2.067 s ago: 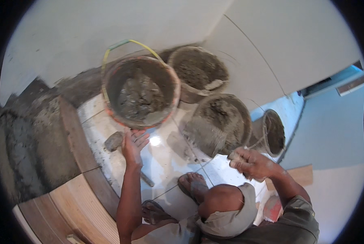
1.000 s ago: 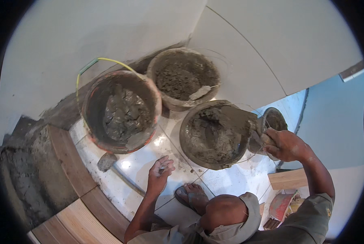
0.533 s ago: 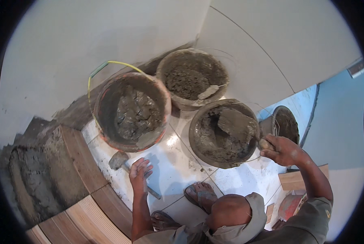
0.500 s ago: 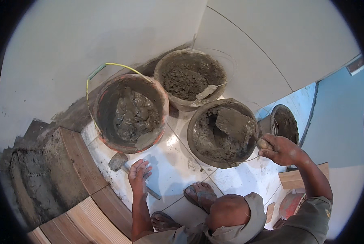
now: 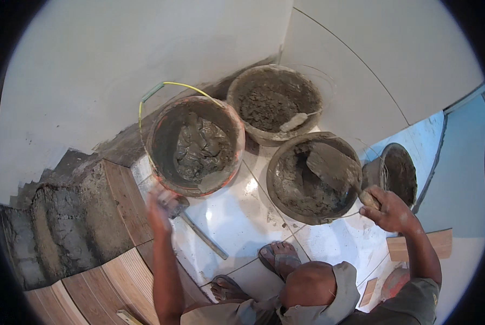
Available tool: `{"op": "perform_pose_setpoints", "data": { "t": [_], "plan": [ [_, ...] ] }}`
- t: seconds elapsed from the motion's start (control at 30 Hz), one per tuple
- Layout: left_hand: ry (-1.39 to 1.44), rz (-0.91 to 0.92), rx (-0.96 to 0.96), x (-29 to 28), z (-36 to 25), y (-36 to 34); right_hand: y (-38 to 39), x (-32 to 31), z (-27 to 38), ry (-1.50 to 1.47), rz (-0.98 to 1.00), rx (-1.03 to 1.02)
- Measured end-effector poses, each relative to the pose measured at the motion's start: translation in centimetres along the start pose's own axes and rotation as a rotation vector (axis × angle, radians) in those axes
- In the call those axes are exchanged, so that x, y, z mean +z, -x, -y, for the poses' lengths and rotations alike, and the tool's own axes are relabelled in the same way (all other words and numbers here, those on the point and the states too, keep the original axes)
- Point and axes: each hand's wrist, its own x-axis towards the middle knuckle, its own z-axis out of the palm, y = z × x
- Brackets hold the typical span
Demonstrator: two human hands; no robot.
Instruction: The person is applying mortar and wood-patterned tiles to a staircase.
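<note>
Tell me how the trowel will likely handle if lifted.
The trowel is probably heavy for its size, with mortar coating its blade. It may tip blade-down, as the right hand holds only the handle. Some clinging mortar could drop off the broad blade.

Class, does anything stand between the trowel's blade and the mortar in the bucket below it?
Nothing visible: the right hand grips the trowel, its blade lying within the bucket rim, against or just above the mortar.

left hand [image 5: 158, 210] blurred, trowel grip [image 5: 369, 198] part-hidden
</note>
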Motion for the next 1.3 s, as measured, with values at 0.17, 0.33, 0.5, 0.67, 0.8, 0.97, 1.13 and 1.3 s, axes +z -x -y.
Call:
{"op": "perform_pose_setpoints", "data": {
  "t": [0.17,0.33,0.5,0.67,0.8,0.97,1.13,1.3],
  "plan": [
    [-0.434,0.059,0.116,-0.2,-7.0,-9.8,-1.3,-0.3,-0.5,0.022,-0.123,-0.190],
    [-0.361,0.289,-0.011,2.9,-7.4,-13.9,-0.1,-1.8,-1.4,0.147,-0.151,-0.150],
    [-0.205,0.156,0.117,2.1,-5.3,-11.0,0.3,-0.9,-2.0,0.258,-0.214,-0.294],
    [0.096,-0.004,0.312,2.7,-1.9,-2.4,-1.8,1.1,2.9,0.307,-0.115,-0.343],
    [0.069,-0.061,0.447,2.8,-3.8,1.8,-5.6,2.5,12.4,0.607,-0.077,-0.494],
    [-0.058,0.040,0.412,2.4,-4.3,4.2,-12.1,5.4,23.2,0.744,-0.186,-0.648],
    [-0.029,0.167,0.420,3.2,-3.2,4.9,-16.4,18.5,25.0,0.673,-0.411,-0.751],
    [0.029,0.143,0.441,3.3,-3.1,5.5,-10.8,18.3,21.9,0.823,-0.170,-0.825]
  ]
}}
